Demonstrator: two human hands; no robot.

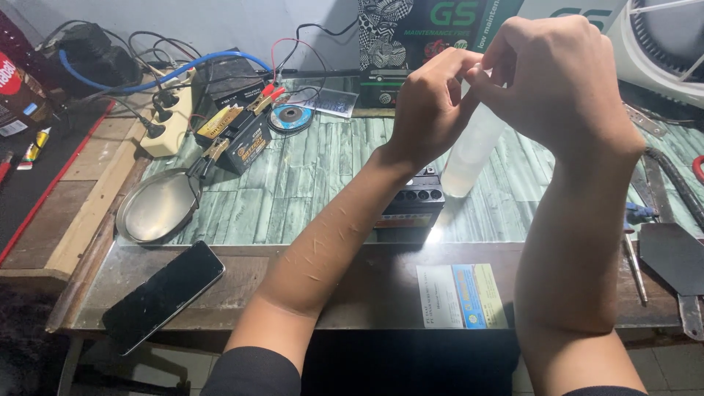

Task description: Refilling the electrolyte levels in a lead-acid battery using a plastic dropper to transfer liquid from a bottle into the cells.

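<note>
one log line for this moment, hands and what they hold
left hand: top of clear bottle | right hand: same bottle | below: black battery | phone: table edge

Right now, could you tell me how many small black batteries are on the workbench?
2. One battery sits at the back left with clips on it; the other battery stands mid-bench beneath the left hand. Others may be hidden behind the arms.

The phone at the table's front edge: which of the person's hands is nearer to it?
Left. The left hand is raised above the table, right of the phone; the right hand is farther right.
</note>
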